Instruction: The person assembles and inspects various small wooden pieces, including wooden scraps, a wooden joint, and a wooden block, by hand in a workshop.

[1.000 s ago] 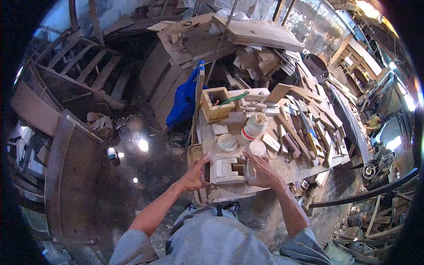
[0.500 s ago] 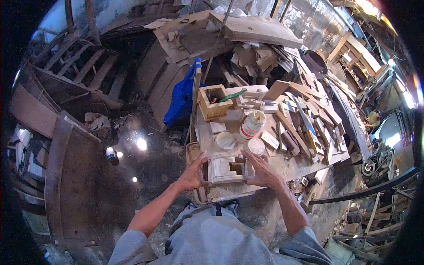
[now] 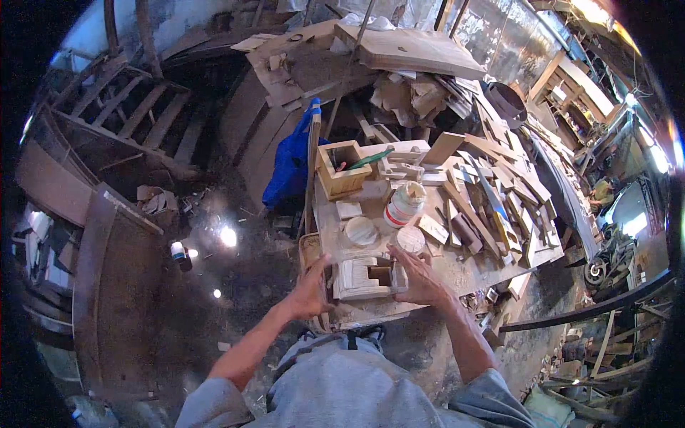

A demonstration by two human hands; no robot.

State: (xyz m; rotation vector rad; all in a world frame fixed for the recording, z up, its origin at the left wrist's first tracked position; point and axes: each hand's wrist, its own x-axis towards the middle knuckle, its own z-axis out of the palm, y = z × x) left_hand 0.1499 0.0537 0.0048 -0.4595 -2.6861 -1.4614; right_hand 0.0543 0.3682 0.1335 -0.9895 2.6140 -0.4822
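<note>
A small pale wooden box with stepped pieces and a square opening lies on the workbench near its front edge. My left hand is at the box's left side, fingers forward and thumb by the near corner. Against the right side rests my right hand, its fingertips near the far corner and its thumb near the front. The two hands hold the box between them. Just beyond it are two round wooden discs, one on the left and one on the right, with a white bottle with a red band behind them.
An open wooden box holds a green-handled tool at the bench's back left. Wood offcuts and a saw are heaped on the right. A blue bag hangs left of the bench. At far right, a person is partly visible.
The box and both hands appear very slightly farther left in view. The hands remain on either side of the box. The bench scene has also shifted slightly with the camera.
</note>
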